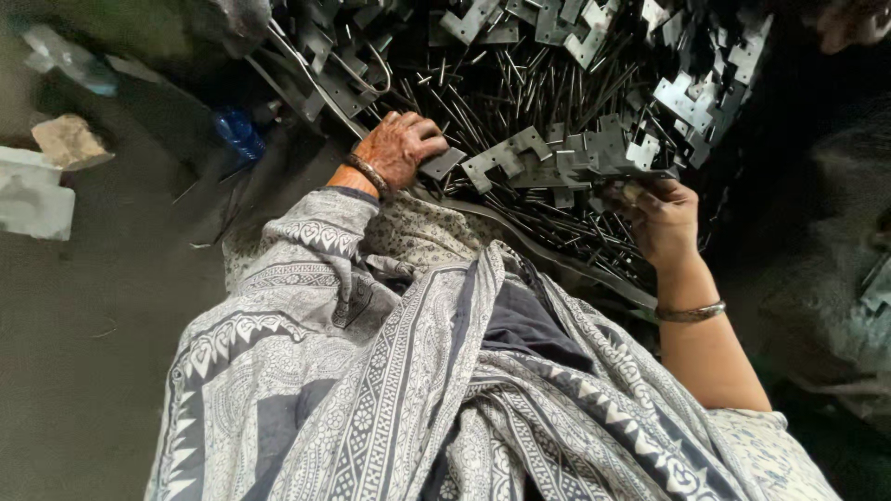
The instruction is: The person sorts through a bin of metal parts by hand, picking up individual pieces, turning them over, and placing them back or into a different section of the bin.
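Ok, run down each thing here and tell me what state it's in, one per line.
Left hand: curled, gripping a flat metal piece.
Right hand: closed on a small part, too dark to identify.
Brackets: loose, heaped.
Rods: loose, scattered under the brackets.
Left bangle: on the wrist.
Right bangle: on the wrist.
Cloth: draped over the lap.
Stone: lying on the floor.
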